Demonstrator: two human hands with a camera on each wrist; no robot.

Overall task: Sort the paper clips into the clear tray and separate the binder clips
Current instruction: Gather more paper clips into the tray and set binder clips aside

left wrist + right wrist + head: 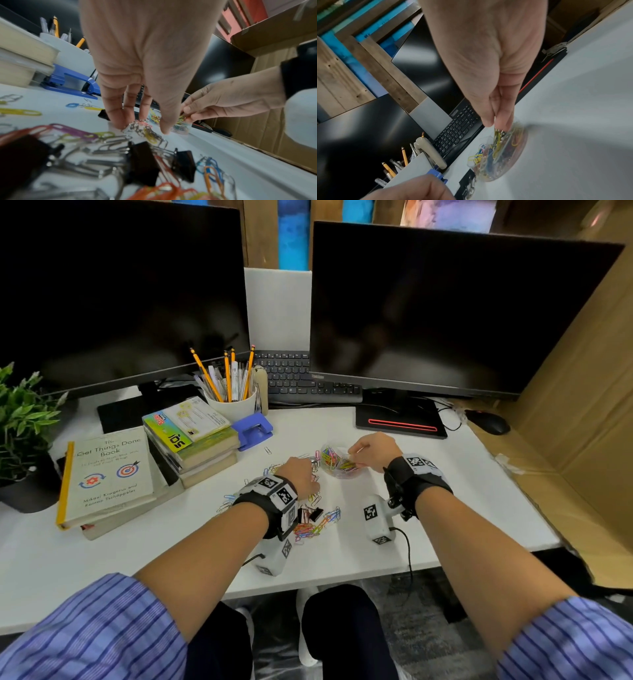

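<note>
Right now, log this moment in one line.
right hand: pinches paper clips over clear tray | left hand: picking clips from pile | binder clips: on desk

Both forearms reach forward over the white table (pixel 445 494), sleeves pushed up. The left hand (pixel 301 474) points fingers (pixel 116 119) down, pinching paper clips. The right hand (pixel 373 451), beyond it, pinches clips with thumb and fingertips (pixel 502 121) over the round clear plastic tray (pixel 329 451).

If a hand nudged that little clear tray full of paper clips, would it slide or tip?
The clear tray looks thin and light, so it would probably slide on the smooth white desk. Its low, wide shape makes tipping unlikely, though heaped paper clips might spill.
</note>
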